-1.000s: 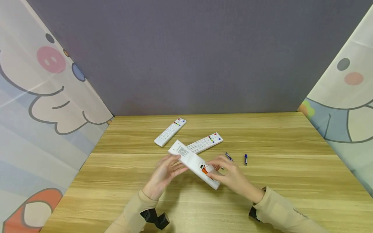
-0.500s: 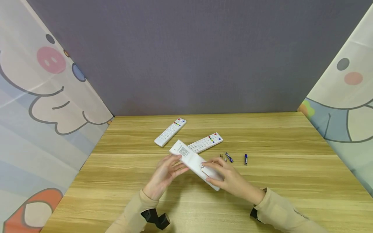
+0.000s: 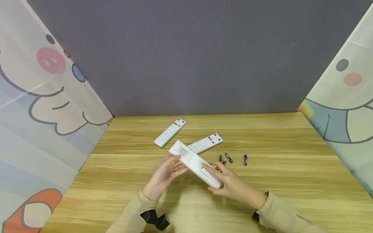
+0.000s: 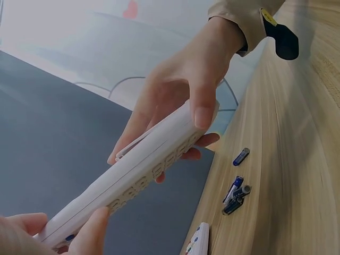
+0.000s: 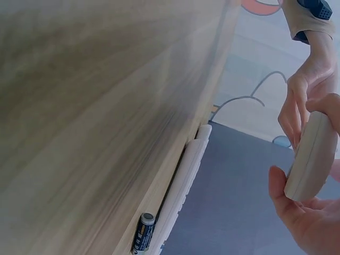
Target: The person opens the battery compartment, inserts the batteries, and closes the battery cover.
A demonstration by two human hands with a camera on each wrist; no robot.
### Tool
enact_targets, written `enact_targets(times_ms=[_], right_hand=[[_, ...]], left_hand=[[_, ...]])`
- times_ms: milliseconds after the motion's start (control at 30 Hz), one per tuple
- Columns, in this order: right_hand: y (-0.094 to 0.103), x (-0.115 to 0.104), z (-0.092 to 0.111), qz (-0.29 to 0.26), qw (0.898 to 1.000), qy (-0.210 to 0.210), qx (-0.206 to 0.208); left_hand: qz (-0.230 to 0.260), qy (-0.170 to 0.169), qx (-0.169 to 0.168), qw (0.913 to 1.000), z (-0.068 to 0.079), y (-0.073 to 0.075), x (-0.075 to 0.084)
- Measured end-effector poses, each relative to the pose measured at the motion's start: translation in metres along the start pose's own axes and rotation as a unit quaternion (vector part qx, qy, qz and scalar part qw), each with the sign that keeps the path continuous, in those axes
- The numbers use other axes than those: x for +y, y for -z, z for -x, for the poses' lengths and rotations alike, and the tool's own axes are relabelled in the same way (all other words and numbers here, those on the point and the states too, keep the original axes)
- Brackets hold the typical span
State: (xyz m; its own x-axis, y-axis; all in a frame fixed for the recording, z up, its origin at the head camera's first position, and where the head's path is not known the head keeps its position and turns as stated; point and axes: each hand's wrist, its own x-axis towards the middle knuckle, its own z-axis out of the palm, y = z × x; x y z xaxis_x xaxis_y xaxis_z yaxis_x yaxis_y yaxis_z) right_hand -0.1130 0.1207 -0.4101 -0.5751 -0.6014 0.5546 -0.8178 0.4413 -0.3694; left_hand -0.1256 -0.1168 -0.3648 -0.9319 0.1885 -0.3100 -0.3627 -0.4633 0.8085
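A white remote control [image 3: 193, 160] is held back side up above the table, slanting down to the right. My left hand [image 3: 161, 177] grips its far-left end, thumb beside the printed QR code. Around the near-right end is my right hand [image 3: 231, 185], its fingers over the battery cover [image 3: 209, 176] and its thumb under the near edge. In the left wrist view, one edge of the cover [image 4: 135, 144] stands slightly raised from the remote. The button side faces down, and the battery compartment is hidden beneath the cover.
Two more white remotes lie buttons up, one at the back left [image 3: 170, 132] and one behind the held remote [image 3: 207, 142]. Several small batteries lie right of them, including a blue one [image 3: 229, 158], another blue one [image 3: 245, 160] and a dark one [image 3: 220, 158]. A grey panel [image 3: 198, 64] stands behind the table.
The orange and black thing in the remote's back is now covered by the white battery cover. My right hand has shifted to wrap the remote's near end. My left hand stays put.
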Motion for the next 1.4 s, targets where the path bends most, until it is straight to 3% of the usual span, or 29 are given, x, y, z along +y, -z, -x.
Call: enact_targets(times_ms=[833, 1000, 1133, 1267, 1400], right_hand=[[-0.003, -0.001, 0.003, 0.035, 0.998, 0.027, 0.039], [-0.003, -0.004, 0.004, -0.004, 0.999, 0.005, 0.032], [-0.002, -0.007, 0.004, -0.048, 0.998, -0.036, 0.021], [-0.001, -0.010, 0.003, -0.076, 0.994, -0.072, 0.014], [0.002, -0.014, 0.002, -0.100, 0.990, -0.097, 0.003]], left_hand=[[-0.011, -0.009, -0.015, 0.9998, 0.001, 0.000, -0.001], [-0.022, -0.011, -0.026, 0.9993, 0.002, 0.000, 0.001], [-0.031, -0.023, -0.046, 0.9982, 0.002, 0.001, 0.002], [-0.052, -0.047, -0.059, 0.9958, 0.000, 0.001, 0.001], [-0.082, -0.084, -0.043, 0.9921, 0.000, 0.000, -0.001]])
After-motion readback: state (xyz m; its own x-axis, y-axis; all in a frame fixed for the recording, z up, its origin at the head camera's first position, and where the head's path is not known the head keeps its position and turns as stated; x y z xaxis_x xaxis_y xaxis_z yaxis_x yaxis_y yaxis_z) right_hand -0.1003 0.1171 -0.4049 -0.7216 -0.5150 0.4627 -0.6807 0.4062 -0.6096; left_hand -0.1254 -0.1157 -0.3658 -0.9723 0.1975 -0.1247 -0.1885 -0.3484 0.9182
